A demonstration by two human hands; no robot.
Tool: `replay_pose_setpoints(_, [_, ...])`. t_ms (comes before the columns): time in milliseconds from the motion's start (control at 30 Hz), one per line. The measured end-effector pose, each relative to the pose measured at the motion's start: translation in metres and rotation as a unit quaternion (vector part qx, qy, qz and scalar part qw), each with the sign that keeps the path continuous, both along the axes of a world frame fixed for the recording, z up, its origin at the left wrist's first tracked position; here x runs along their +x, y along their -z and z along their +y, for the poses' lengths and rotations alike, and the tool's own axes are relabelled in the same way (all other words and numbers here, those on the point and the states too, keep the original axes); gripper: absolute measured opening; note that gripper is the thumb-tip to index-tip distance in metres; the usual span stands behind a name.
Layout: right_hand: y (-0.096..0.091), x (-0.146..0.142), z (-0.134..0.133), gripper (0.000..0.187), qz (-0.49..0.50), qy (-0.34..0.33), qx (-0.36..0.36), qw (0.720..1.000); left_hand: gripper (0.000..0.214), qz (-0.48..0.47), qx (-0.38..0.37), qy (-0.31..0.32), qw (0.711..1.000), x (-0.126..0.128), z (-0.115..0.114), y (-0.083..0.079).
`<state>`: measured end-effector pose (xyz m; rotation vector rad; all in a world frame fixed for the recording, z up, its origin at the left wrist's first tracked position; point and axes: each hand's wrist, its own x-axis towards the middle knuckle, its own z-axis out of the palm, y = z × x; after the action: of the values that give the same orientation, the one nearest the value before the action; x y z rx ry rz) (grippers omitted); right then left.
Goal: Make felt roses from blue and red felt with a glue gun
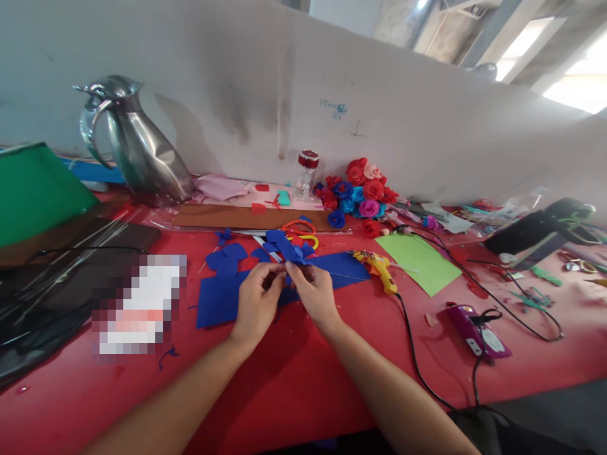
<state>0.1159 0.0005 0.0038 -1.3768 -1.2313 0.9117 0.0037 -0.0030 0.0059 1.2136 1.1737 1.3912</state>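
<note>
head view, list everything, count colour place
jug: one, silver, back left
panel: one, green, far left
jar: one, clear, red-lidded, near wall
roses: many, mostly red and blue, back
strip: one, brown, back
handles: two, orange and yellow, centre
cut pieces: several, blue, centre
large sheet: one, blue, centre
glue gun: one, yellow, right of centre
small sheet: one, lime, right
power strip: one, purple, right
stand: one, black, far right
scraps: uncounted, mixed, right
table: one, red, underneath
wall: one, pale, behind
left hand: one, bare, centre
right hand: one, bare, centre

Rightward of the right hand (315, 294), a glue gun (382, 270) obstructs; nearer tabletop (289, 379) seems free.
</note>
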Motion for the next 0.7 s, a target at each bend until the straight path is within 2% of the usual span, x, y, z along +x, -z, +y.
replay_pose_setpoints(133, [0.002,-0.003,0.0,0.025,0.099,-0.028,0.012,0.995,0.02,-0.169,-0.105,0.044,0.979,0.003,0.003,0.001])
replay_pose_setpoints(200, [0.003,-0.004,0.001,0.024,0.133,-0.022,0.008,0.991,0.024,-0.203,-0.125,0.056,0.97,0.003,0.003,0.0])
replay_pose_setpoints(267, [0.004,-0.003,0.001,0.023,0.142,-0.019,0.009,0.99,0.024,-0.209,-0.121,0.057,0.969,0.003,0.003,-0.003])
replay_pose_setpoints(400, [0.003,-0.002,0.0,0.023,0.118,-0.016,0.02,0.993,0.024,-0.19,-0.088,0.017,0.978,0.001,0.003,-0.005])
replay_pose_setpoints(500, [0.001,-0.002,-0.001,0.022,0.104,-0.046,0.03,0.993,0.025,-0.174,-0.081,0.005,0.981,-0.002,0.004,-0.004])
replay_pose_setpoints(600, [0.003,-0.002,-0.001,0.017,0.092,-0.08,0.056,0.991,0.015,-0.169,-0.059,0.029,0.983,-0.006,0.007,-0.005])
replay_pose_setpoints(700, [0.006,0.0,0.0,0.011,0.067,-0.089,0.098,0.989,0.012,-0.176,-0.059,0.084,0.979,-0.012,0.011,-0.006])
